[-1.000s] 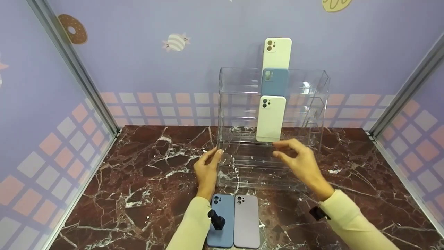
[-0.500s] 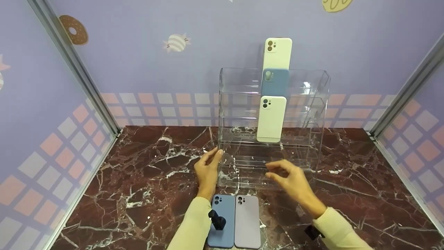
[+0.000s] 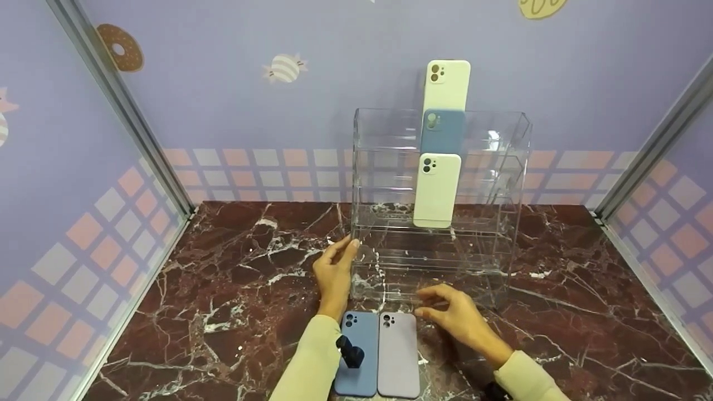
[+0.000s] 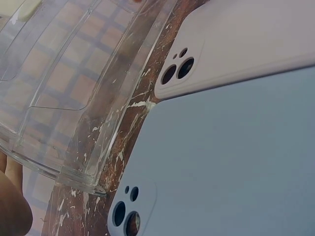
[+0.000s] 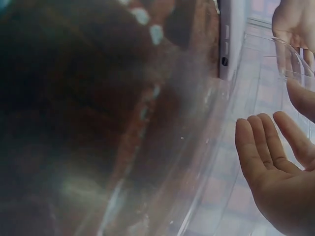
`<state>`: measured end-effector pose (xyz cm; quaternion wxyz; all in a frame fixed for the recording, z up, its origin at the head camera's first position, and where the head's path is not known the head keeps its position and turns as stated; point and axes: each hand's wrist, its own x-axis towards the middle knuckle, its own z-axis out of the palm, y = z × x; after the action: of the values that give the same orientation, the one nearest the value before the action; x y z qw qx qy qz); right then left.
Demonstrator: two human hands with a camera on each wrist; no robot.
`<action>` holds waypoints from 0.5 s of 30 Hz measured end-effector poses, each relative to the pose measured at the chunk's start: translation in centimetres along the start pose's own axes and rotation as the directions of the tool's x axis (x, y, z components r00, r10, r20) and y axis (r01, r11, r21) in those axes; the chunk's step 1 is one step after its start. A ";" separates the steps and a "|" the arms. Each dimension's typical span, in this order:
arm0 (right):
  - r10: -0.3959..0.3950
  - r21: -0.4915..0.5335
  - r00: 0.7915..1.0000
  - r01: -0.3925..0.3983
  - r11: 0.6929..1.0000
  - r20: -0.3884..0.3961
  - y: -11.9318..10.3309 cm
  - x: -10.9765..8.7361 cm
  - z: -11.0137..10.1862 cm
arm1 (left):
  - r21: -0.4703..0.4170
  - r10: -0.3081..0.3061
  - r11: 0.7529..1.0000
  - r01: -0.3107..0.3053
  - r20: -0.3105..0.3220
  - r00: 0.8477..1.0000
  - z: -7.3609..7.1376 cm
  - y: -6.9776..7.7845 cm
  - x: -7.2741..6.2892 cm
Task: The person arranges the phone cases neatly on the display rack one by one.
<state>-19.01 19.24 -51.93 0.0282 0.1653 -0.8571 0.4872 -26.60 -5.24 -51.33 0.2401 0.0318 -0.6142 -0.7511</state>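
Three walls are enclosing the scene, and two metal posts [image 3: 107, 94] are standing where the back wall [image 3: 223, 106] is meeting the side ones. One dark red counter [image 3: 250, 295], veined with white, is spreading below. One clear rack [image 3: 384, 133] is standing on it. Two pale sleeves [image 3: 309, 356] are reaching in from the near edge. Of the two hands, the left hand [image 3: 334, 273] is pinching the rack's left edge between thumb and fingers. The right hand [image 3: 454, 314] is holding nothing; its fingers are curving loosely, thumb apart, just beside the lilac case's upper right corner. Five cases are showing in all. Three are leaning in the rack, one above another: a pale case [image 3: 450, 92] at the top, a blue one [image 3: 445, 133] below, another pale one [image 3: 437, 192] lowest. Two are lying side by side on the counter before the rack: one blue [image 3: 362, 328], one lilac [image 3: 398, 356]. One black device [image 3: 352, 356] is covering part of the lying blue case. Four camera holes are showing in each lying case.
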 end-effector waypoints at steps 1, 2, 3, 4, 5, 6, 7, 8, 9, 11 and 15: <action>0.004 0.000 1.000 -0.004 1.000 0.015 0.1 -0.1 0.1 | -0.002 -0.001 1.000 0.001 0.000 1.000 0.0 0.0 0.0; 0.005 -0.002 1.000 -0.005 1.000 0.031 0.2 -0.2 0.1 | -0.003 -0.001 1.000 0.001 0.002 1.000 0.0 0.0 0.0; 0.007 -0.002 0.999 -0.007 1.000 0.044 0.3 -0.2 0.2 | -0.005 0.000 1.000 0.000 0.004 1.000 0.0 -0.1 0.0; 0.008 0.004 0.998 -0.009 1.000 0.058 0.4 -0.3 0.2 | -0.006 0.002 1.000 -0.002 0.007 1.000 0.0 0.0 0.0; 0.012 0.013 0.997 -0.013 1.000 0.071 0.5 -0.3 0.3 | -0.005 0.004 1.000 -0.004 0.012 1.000 0.0 0.0 -0.1; 0.016 0.020 0.996 -0.018 1.000 0.084 0.6 -0.3 0.4 | -0.005 0.005 1.000 -0.005 0.017 1.000 0.0 0.0 -0.1; 0.019 0.030 0.995 -0.022 0.999 0.096 0.7 -0.4 0.5 | -0.003 0.006 1.000 -0.006 0.021 1.000 -0.1 0.0 -0.1; 0.017 0.041 0.994 -0.022 0.999 0.106 0.7 -0.4 0.6 | -0.001 0.006 1.000 -0.006 0.024 1.000 -0.1 0.0 -0.1; 0.018 0.045 0.993 -0.023 0.999 0.117 0.8 -0.4 0.7 | 0.000 0.005 1.000 -0.005 0.025 1.000 -0.1 0.0 -0.1; 0.024 0.046 0.990 -0.030 0.998 0.136 0.8 -0.5 0.8 | 0.000 -0.002 1.000 0.002 0.027 1.000 -0.2 0.1 -0.2; 0.023 0.012 0.986 -0.026 1.000 0.166 0.7 -0.6 1.1 | -0.002 -0.008 1.000 0.008 0.022 1.000 -0.2 0.1 -0.1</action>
<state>-18.58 18.82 -53.22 -0.0505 0.1951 -0.8549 0.4780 -26.38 -5.40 -51.35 0.2306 0.0259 -0.6160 -0.7528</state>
